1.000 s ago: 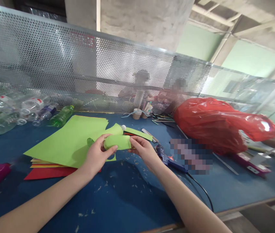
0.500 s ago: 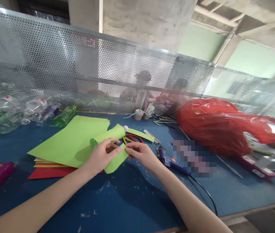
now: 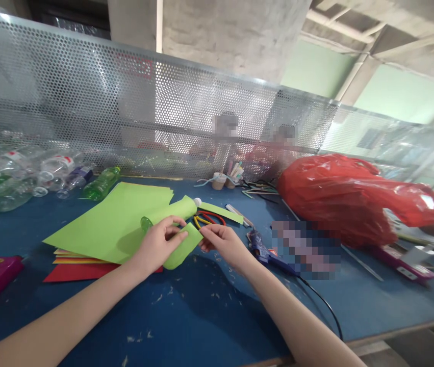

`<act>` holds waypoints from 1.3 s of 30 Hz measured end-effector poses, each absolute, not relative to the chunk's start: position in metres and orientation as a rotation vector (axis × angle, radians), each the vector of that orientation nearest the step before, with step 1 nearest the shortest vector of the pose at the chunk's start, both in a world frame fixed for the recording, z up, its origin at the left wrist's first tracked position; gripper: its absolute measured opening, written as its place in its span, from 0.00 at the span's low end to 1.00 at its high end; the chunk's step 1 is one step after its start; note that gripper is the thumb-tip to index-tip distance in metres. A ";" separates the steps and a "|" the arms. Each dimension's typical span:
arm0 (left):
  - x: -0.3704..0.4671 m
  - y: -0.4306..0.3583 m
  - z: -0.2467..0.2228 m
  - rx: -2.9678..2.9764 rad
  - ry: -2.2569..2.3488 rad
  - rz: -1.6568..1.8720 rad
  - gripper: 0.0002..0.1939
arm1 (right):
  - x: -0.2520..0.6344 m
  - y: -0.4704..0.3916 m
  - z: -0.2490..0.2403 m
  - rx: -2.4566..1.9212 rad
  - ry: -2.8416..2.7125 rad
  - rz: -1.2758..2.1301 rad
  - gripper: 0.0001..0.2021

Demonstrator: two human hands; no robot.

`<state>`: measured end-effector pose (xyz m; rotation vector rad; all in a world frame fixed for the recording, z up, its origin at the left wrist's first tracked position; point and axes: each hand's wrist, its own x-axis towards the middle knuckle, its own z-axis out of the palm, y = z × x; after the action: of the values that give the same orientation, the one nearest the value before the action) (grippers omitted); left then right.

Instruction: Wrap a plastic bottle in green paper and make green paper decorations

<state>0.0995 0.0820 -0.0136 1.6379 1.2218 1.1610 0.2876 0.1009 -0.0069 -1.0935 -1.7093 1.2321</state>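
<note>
A small piece of light green paper (image 3: 183, 250) is held between my two hands above the blue table. My left hand (image 3: 161, 239) grips its left side, the thumb lying on top of it. At its right corner, the fingers of my right hand (image 3: 220, 241) pinch the edge. Just behind lies a green bottle (image 3: 147, 224) wrapped in green paper, its white cap pointing right. Scissors (image 3: 212, 216) with red and yellow handles lie beyond my right hand, partly hidden. A stack of green paper sheets (image 3: 113, 219) sits to the left, with yellow and red sheets underneath.
A blue glue gun (image 3: 260, 250) with a black cable lies right of my right hand. Plastic bottles (image 3: 58, 168) line the back left. A red plastic bag (image 3: 335, 193) bulges at the right. A purple device (image 3: 0, 272) is at the left edge. Perforated metal panel (image 3: 132, 112) stands behind.
The paper piece has turned and tilted slightly between my hands, its right corner now higher and further right. My left thumb has shifted a little to the left.
</note>
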 end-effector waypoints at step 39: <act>0.074 0.118 -0.031 1.344 1.345 1.405 0.14 | 0.330 0.136 0.073 -1.921 -2.773 0.119 0.11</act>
<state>0.0740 0.1177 -0.0314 1.3439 1.3450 1.4054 0.3297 0.1358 0.0732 -1.9209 -2.7731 0.1191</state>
